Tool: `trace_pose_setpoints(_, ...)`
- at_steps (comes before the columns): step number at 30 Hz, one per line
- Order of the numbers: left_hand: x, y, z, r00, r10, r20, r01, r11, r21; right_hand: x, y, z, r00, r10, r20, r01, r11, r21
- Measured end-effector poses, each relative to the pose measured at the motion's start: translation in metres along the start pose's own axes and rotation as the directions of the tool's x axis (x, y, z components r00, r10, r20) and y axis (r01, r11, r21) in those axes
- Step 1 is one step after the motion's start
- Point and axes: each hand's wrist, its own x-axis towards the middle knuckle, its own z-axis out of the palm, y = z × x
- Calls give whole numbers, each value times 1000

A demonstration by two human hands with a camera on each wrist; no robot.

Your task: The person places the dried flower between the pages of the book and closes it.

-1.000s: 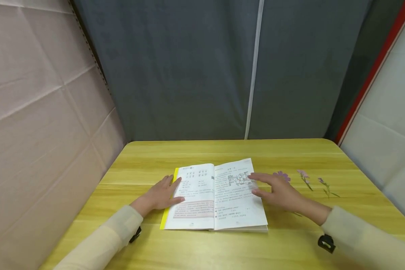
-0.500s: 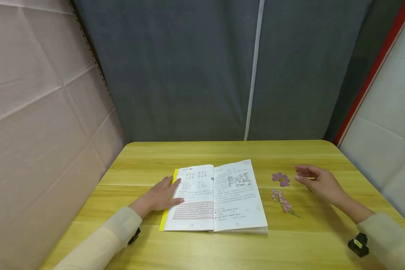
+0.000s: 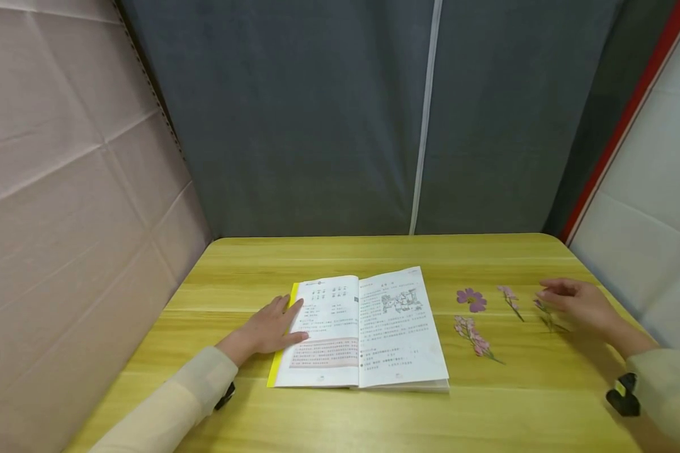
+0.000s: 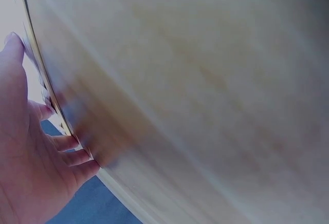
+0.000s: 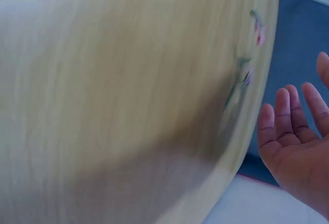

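Note:
An open book (image 3: 396, 343) with printed pages and a yellow cover edge lies on the table. My left hand (image 3: 267, 326) rests spread on its left page, thumb and fingers straight. Over to the right, my right hand (image 3: 583, 308) hovers with loosely bent fingers above a small purple-flowered sprig (image 3: 541, 308), overlapping part of its stem. Nothing sits between the fingers of that hand (image 5: 295, 131) in the right wrist view. Between book and hand lie a flat purple flower (image 3: 472, 300), a pink flower sprig (image 3: 473, 336) and a smaller pink sprig (image 3: 510, 299).
The wooden table (image 3: 328, 421) has rounded far corners. Behind it hangs a dark grey curtain (image 3: 306, 126) with a pale vertical strip. Light cloth walls stand at left (image 3: 79, 189) and right (image 3: 651, 207). A dark band shows at each wrist.
My right hand has left the book's right page and moved right, past the flowers, to the farthest sprig, uncovering the purple flower and pink sprig. My left hand stays on the page.

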Motion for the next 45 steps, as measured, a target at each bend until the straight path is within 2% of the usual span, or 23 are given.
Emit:
trace_pose_setpoints(5,1,-1,1,1000,-2,7,2,1000,11,3,15,-3,999,26,18,-25,998,-62)
trace_pose_setpoints(13,1,0,0,1000,9,2,-9,1000,2,5,28,-4,998,48,36,-45,995,-91)
trace_pose_setpoints(23,2,-1,0,1000,-4,8,4,1000,15,7,38,-3,993,43,110,-33,996,-87)
trace_pose_setpoints(36,2,-1,2,1000,-7,19,7,999,34,7,42,3,997,38,69,-31,994,-104)
trace_pose_setpoints(45,1,-1,2,1000,-6,17,6,1000,24,6,42,4,999,29,38,-22,985,-169)
